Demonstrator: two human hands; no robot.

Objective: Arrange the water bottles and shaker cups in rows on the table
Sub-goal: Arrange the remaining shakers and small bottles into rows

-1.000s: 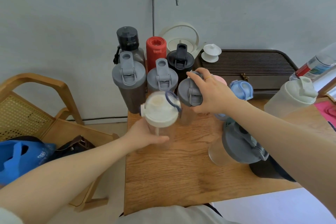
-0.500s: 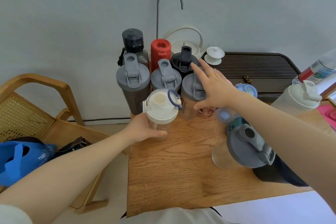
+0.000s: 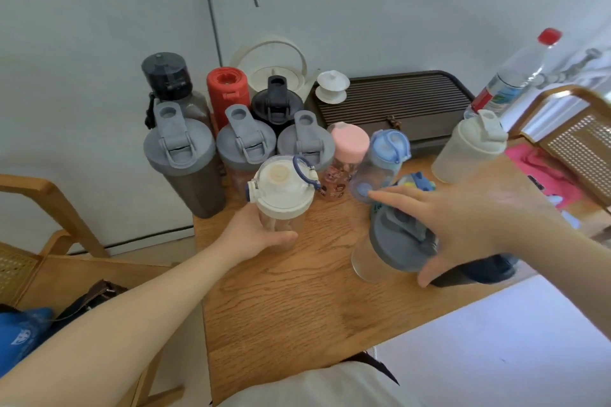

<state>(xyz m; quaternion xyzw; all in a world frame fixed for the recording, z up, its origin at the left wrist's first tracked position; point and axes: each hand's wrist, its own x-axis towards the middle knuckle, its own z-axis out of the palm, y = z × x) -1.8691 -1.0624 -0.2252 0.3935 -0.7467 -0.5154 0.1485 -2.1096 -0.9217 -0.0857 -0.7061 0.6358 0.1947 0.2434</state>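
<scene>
Left hand (image 3: 254,236) grips white-lidded cup (image 3: 281,195), upright on table (image 3: 297,301) in front of grey-lidded shakers (image 3: 244,142). Right hand (image 3: 469,221), fingers spread, hovers over grey-lidded clear shaker (image 3: 390,248); contact unclear. Pink bottle (image 3: 347,155), blue bottle (image 3: 383,158) just behind.

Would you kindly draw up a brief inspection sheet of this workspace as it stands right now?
Surface: wooden table, bare at the near side.
Job's things: black bottle, red bottle and black-lid shaker at the back; three grey-lid shakers in front; pink-lid bottle, blue-lid bottle and frosted shaker to the right.
Clutter: tea tray, white lidded cup, plastic water bottle.
Grippers: left hand grips white-lid bottle; right hand spread over clear grey-lid shaker.
Cables: nothing seen.
Surroundings: grey wall, wooden chairs.
</scene>
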